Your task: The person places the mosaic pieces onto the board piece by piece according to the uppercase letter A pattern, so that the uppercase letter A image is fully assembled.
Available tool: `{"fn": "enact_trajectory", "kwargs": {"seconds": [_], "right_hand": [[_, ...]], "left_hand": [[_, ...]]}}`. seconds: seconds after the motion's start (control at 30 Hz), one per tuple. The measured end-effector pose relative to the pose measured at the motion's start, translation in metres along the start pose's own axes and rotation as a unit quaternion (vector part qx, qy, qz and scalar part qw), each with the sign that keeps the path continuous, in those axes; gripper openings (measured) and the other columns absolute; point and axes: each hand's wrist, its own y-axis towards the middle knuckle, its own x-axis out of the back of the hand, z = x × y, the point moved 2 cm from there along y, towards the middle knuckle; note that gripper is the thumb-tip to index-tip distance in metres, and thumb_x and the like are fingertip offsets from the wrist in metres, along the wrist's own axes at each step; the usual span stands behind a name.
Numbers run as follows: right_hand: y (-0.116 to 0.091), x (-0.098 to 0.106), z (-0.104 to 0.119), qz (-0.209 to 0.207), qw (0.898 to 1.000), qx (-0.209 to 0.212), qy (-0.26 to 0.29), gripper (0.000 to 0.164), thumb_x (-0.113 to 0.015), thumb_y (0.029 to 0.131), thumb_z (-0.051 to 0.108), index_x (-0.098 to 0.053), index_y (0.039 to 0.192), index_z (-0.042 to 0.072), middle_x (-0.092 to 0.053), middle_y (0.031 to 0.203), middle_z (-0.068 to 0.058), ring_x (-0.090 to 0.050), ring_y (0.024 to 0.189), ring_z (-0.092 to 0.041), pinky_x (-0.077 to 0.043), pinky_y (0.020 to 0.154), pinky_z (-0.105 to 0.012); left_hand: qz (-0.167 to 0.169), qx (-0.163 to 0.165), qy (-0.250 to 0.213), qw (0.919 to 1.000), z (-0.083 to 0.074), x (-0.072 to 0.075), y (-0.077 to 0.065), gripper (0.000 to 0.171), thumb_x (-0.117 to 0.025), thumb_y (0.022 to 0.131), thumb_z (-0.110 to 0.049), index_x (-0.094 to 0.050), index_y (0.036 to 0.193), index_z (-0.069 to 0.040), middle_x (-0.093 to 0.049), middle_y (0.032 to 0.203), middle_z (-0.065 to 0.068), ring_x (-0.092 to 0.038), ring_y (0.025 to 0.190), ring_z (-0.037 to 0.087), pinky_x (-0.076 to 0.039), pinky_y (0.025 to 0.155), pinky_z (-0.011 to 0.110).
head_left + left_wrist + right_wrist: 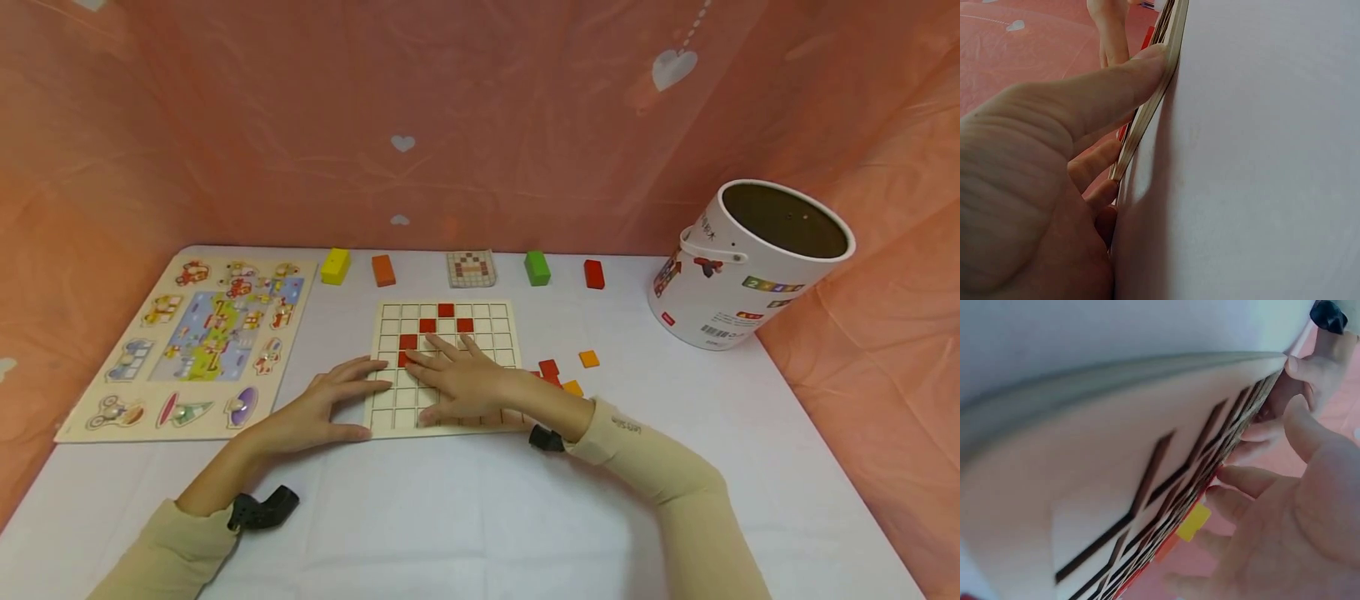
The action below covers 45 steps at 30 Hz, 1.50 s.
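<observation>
A pale wooden grid board lies on the white table, with several red square tiles in its cells forming a slanting, peaked outline. My left hand rests at the board's left edge, its fingertips on the rim and its thumb against the near corner. Spread over the middle of the board is my right hand; its fingertips touch near a red tile on the left side. That hand hides the cells beneath it. Neither hand grips anything.
Loose red tiles and orange tiles lie right of the board. Behind it stand a pattern card and yellow, orange, green and red blocks. A picture puzzle lies left; a white bucket stands right.
</observation>
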Motion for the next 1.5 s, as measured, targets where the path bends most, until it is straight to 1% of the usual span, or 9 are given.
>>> {"fn": "enact_trajectory", "kwargs": {"seconds": [0.1, 0.2, 0.33, 0.43, 0.53, 0.6, 0.8, 1.1, 1.5], "right_hand": [[-0.010, 0.001, -0.009, -0.018, 0.999, 0.012, 0.049, 0.079, -0.052, 0.099, 0.055, -0.020, 0.160, 0.016, -0.005, 0.168, 0.000, 0.008, 0.153, -0.027, 0.000, 0.116, -0.061], [-0.028, 0.005, -0.027, -0.054, 0.991, 0.022, 0.122, 0.077, -0.061, 0.098, 0.041, -0.024, 0.159, 0.011, -0.009, 0.167, -0.008, 0.001, 0.153, -0.032, -0.004, 0.116, -0.061], [-0.061, 0.004, -0.059, -0.110, 0.963, 0.012, 0.247, 0.068, -0.071, 0.093, 0.016, -0.039, 0.151, 0.003, -0.030, 0.159, -0.018, -0.023, 0.147, -0.035, -0.021, 0.115, -0.057], [-0.087, -0.001, -0.079, -0.142, 0.941, -0.014, 0.308, 0.054, -0.073, 0.089, 0.005, -0.053, 0.139, 0.000, -0.050, 0.141, -0.016, -0.044, 0.131, -0.033, -0.037, 0.108, -0.053], [-0.107, -0.009, -0.092, -0.163, 0.930, -0.038, 0.326, 0.038, -0.071, 0.089, -0.001, -0.062, 0.126, -0.002, -0.062, 0.121, -0.013, -0.055, 0.112, -0.031, -0.045, 0.098, -0.049], [-0.117, -0.015, -0.097, -0.171, 0.928, -0.052, 0.328, 0.032, -0.069, 0.088, -0.004, -0.064, 0.120, -0.002, -0.066, 0.114, -0.011, -0.057, 0.106, -0.029, -0.047, 0.094, -0.047], [-0.125, -0.024, -0.103, -0.191, 0.925, -0.053, 0.323, 0.032, -0.064, 0.087, -0.010, -0.065, 0.118, -0.003, -0.068, 0.114, -0.011, -0.061, 0.104, -0.027, -0.048, 0.092, -0.045], [-0.122, -0.027, -0.102, -0.164, 0.940, -0.046, 0.295, 0.026, -0.064, 0.087, -0.012, -0.068, 0.110, -0.001, -0.068, 0.108, -0.009, -0.061, 0.103, -0.026, -0.051, 0.093, -0.043], [-0.125, -0.027, -0.098, -0.147, 0.948, -0.036, 0.279, 0.029, -0.060, 0.086, -0.015, -0.067, 0.109, 0.001, -0.064, 0.105, -0.004, -0.059, 0.101, -0.024, -0.051, 0.093, -0.042]], "left_hand": [[-0.001, 0.000, 0.000, 1.0000, 0.000, 0.000, 0.000, 0.059, -0.078, 0.086, -0.027, -0.058, 0.139, -0.007, -0.034, 0.157, 0.014, -0.016, 0.147, 0.043, -0.015, 0.104, 0.064], [-0.004, 0.003, -0.002, 1.0000, 0.001, -0.001, 0.000, 0.060, -0.079, 0.086, -0.027, -0.059, 0.139, -0.008, -0.034, 0.157, 0.014, -0.016, 0.147, 0.043, -0.014, 0.104, 0.065], [-0.004, 0.010, -0.008, 0.9999, 0.002, -0.002, 0.001, 0.061, -0.080, 0.085, -0.027, -0.059, 0.139, -0.008, -0.034, 0.158, 0.013, -0.016, 0.148, 0.042, -0.011, 0.105, 0.067], [-0.001, 0.014, -0.009, 0.9999, 0.002, -0.001, 0.000, 0.061, -0.080, 0.084, -0.027, -0.059, 0.139, -0.008, -0.033, 0.158, 0.013, -0.015, 0.148, 0.043, -0.009, 0.106, 0.069], [0.001, 0.015, -0.005, 0.9999, 0.002, 0.000, 0.001, 0.061, -0.080, 0.085, -0.028, -0.059, 0.139, -0.009, -0.033, 0.158, 0.013, -0.015, 0.148, 0.042, -0.008, 0.106, 0.070], [0.001, 0.015, -0.003, 0.9999, 0.002, 0.001, 0.001, 0.061, -0.079, 0.085, -0.028, -0.059, 0.139, -0.009, -0.033, 0.158, 0.013, -0.015, 0.148, 0.042, -0.008, 0.106, 0.070], [-0.001, 0.014, -0.011, 0.9998, 0.001, 0.001, 0.000, 0.060, -0.079, 0.085, -0.028, -0.059, 0.138, -0.008, -0.033, 0.158, 0.014, -0.015, 0.148, 0.043, -0.011, 0.106, 0.066], [-0.005, 0.010, -0.011, 0.9999, 0.000, 0.000, 0.000, 0.059, -0.079, 0.085, -0.027, -0.060, 0.138, -0.008, -0.034, 0.157, 0.013, -0.016, 0.147, 0.043, -0.015, 0.104, 0.062], [0.000, 0.017, -0.010, 0.9998, 0.003, 0.000, 0.000, 0.064, -0.082, 0.081, -0.026, -0.059, 0.139, -0.009, -0.033, 0.158, 0.011, -0.015, 0.148, 0.040, -0.013, 0.106, 0.062]]}}
